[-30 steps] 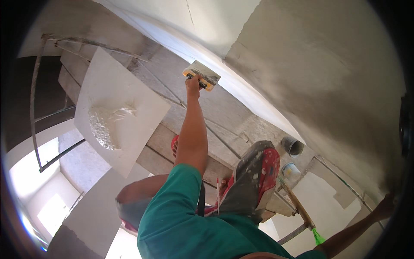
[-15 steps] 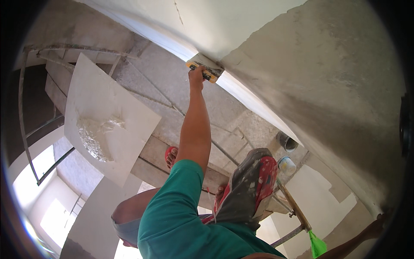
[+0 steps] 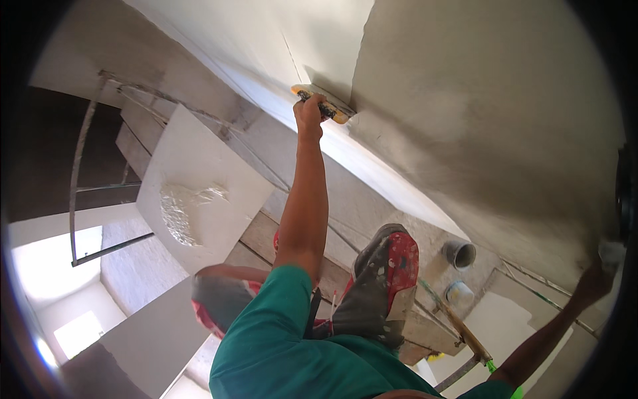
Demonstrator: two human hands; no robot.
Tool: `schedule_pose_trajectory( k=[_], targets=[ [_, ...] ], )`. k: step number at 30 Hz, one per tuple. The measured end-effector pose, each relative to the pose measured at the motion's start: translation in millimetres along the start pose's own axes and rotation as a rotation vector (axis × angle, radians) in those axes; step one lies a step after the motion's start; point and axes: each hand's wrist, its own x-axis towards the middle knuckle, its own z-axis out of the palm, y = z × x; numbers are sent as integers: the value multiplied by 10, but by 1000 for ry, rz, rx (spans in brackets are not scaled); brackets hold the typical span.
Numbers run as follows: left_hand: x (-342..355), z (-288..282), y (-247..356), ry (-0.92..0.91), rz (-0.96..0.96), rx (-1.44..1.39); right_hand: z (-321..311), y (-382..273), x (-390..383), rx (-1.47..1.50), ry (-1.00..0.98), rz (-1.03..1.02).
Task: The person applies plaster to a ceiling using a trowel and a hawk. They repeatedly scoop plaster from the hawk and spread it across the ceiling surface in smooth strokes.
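My left hand (image 3: 309, 116), its arm stretched forward in a green sleeve, is closed round the yellow and black handle of a wide putty knife (image 3: 340, 114). The blade lies against the wall (image 3: 432, 126), by the border between a smooth white coat (image 3: 325, 40) and rougher grey plaster. At the far right edge of the view is my right hand (image 3: 593, 284), in shadow close to the wall. A small whitish thing (image 3: 611, 255) shows at its fingers, too dim to name. To the left, a white board (image 3: 232, 156) carries a heap of wet white putty (image 3: 183, 213).
I am on wooden planks (image 3: 262, 233) above the floor, with metal scaffold bars (image 3: 81, 159) at the left. Below on the right stand a dark bucket (image 3: 458, 255) and a whitish tub (image 3: 458, 292). A wooden pole (image 3: 465, 329) slants beside my leg.
The putty knife has shifted slightly up along the wall. My right arm has come further into view, its hand higher, with the whitish thing now showing. The view has turned, and my legs have shifted.
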Motion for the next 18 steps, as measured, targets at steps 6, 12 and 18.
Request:
schedule_pose_trajectory(
  k=[6, 12, 18],
  targets=[
    [-966, 759, 1837, -18, 221, 28, -468, -1032, 474, 537, 114, 263],
    [-2260, 1499, 3507, -172, 460, 220, -761, -1170, 609, 590, 8, 281],
    [-2030, 1086, 3116, -302, 534, 150, -396, -867, 501, 316, -113, 238]
  ],
)
